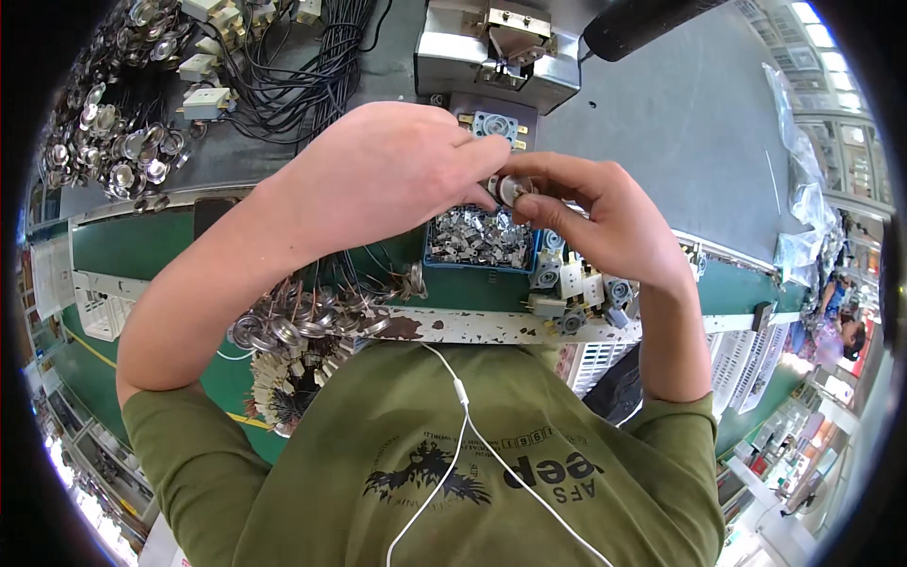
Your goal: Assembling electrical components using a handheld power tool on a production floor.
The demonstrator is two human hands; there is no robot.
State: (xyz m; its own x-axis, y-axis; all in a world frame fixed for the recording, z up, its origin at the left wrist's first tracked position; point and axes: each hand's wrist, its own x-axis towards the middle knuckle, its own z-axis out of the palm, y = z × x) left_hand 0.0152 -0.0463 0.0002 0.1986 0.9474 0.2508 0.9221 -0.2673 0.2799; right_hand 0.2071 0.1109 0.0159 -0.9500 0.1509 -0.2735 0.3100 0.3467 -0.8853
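Observation:
My left hand (387, 175) and my right hand (590, 213) meet in the middle of the view, above a blue tray (477, 267) full of small metal clips. Both pinch one small round metal part (510, 189) between their fingertips. Just behind the hands a small grey part with brass pins (493, 124) sits on a metal press fixture (496, 52). The part's details are mostly hidden by my fingers.
A heap of round metal discs with wires (302, 326) lies at my lower left. More discs (109, 123) and white connectors on black cables (274, 76) lie at the far left. Grey and white plastic housings (576, 288) sit by the tray. A clear plastic bag (803, 180) lies at right.

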